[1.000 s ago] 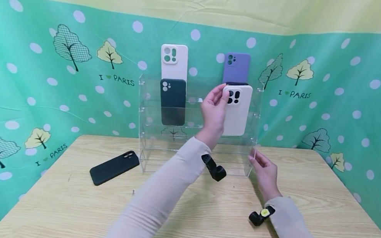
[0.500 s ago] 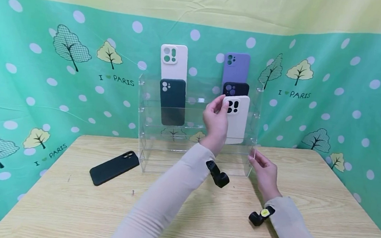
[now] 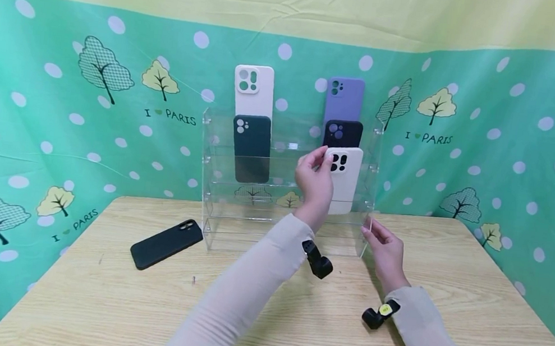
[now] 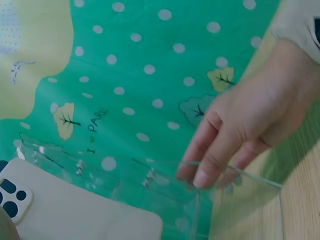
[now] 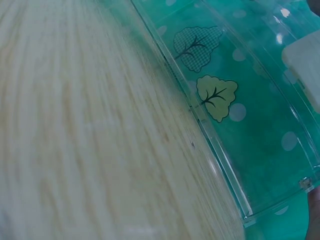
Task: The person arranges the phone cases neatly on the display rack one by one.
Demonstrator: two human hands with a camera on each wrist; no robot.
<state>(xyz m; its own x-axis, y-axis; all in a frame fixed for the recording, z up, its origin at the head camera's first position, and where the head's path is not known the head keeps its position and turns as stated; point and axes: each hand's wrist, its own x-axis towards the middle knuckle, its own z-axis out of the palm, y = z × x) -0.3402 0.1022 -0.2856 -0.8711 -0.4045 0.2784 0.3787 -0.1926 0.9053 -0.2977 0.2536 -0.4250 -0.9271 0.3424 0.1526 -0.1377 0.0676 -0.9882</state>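
Observation:
My left hand (image 3: 315,185) pinches a white phone case (image 3: 344,183) by its upper left edge. The case stands almost upright at the right side of a clear acrylic display rack (image 3: 283,218), its lower part behind a clear strip. Just above it shows the top of a black phone case (image 3: 343,134), below a purple phone case (image 3: 344,101). My right hand (image 3: 387,255) grips the rack's right side panel; in the left wrist view its fingers (image 4: 210,167) lie on both sides of the panel edge.
On the rack's left, a white phone case (image 3: 254,89) stands above a dark green one (image 3: 252,148). Another black phone case (image 3: 166,244) lies on the wooden table (image 3: 292,321) left of the rack. A patterned green curtain (image 3: 158,143) hangs behind.
My left hand has lowered the white phone case into the rack, so the black case's top behind it shows. My right hand stays at the side panel.

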